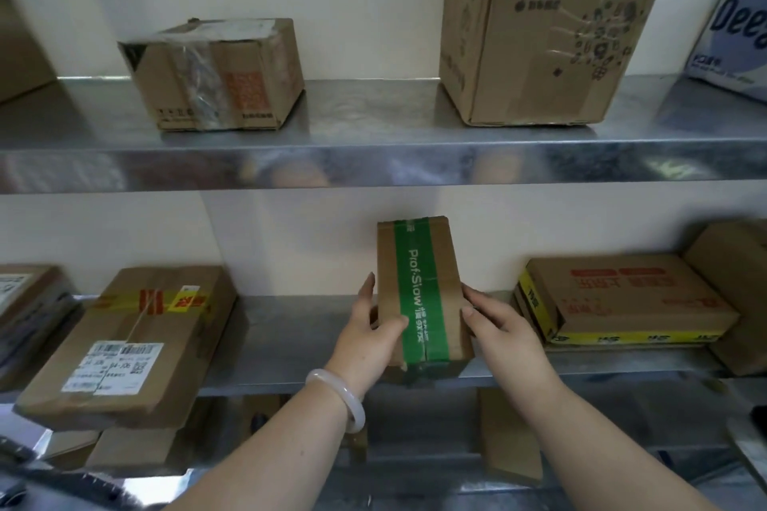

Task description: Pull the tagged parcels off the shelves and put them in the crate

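The fingers (pixel 367 294) of the left hand (pixel 365 334) are curled round the left side of the green-taped parcel (pixel 419 286), with the thumb laid across its front face next to the tape. The fingers (pixel 477 298) of the right hand (pixel 504 330) are pressed and bent against its right edge, so the parcel is held between both hands. It is kept upright on its narrow end, the green tape running down the middle of the face. Its lower end is seen at the front edge of the lower shelf (pixel 290 328); whether it rests there cannot be told. A pale bracelet (pixel 337 398) is worn on the left wrist.

On the same shelf, well to the left, a labelled parcel (pixel 128 344) is laid flat with red-and-yellow tape across it. To the right, near the right hand, a flat box with yellow tape (pixel 622 299) is placed on the shelf.

On the upper shelf (pixel 373 129), a small taped box (pixel 216 75) is set at the left and a tall box (pixel 539 25) at the right. A blue-and-white package (pixel 734 41) is seen at the far right edge.
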A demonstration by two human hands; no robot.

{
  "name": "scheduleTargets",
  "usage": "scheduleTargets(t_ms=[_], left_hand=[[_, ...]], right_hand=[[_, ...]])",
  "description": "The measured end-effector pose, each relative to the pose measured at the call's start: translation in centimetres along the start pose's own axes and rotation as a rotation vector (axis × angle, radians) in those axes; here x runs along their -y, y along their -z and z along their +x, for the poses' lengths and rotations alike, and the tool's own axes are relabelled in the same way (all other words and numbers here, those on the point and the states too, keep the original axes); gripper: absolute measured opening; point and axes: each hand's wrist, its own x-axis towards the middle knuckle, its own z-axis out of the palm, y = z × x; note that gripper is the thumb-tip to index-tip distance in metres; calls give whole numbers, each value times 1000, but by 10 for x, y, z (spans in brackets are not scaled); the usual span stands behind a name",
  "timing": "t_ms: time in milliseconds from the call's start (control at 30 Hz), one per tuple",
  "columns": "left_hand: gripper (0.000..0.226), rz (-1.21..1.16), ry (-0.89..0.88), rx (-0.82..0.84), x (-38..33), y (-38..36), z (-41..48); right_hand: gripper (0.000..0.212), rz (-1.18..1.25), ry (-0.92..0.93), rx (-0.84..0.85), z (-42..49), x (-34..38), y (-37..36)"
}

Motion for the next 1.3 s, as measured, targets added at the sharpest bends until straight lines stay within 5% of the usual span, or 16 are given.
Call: scheduleTargets(t_ms=[200, 300, 533, 700, 867, 1000, 1300], left_hand=[[64, 220, 2, 1, -5, 11, -6], [114, 405, 31, 30, -8, 18, -7], [87, 45, 6, 31, 0, 31, -6], [78, -62, 4, 102, 6, 36, -7], [66, 63, 15, 55, 14, 46, 0], [82, 244, 33, -42, 23, 56, 3], [89, 599, 62, 62, 36, 80, 26]], right_hand=[[35, -43, 70, 110, -7, -6, -21], [38, -97, 105, 177, -11, -9, -31], [50, -352, 184, 101, -9, -10, -29], [66, -348, 2, 158, -3, -13, -26], [67, -404, 18, 175, 7, -16, -36], [73, -518, 16, 248, 12, -19, -54], [78, -598, -69, 288, 22, -34, -83]])
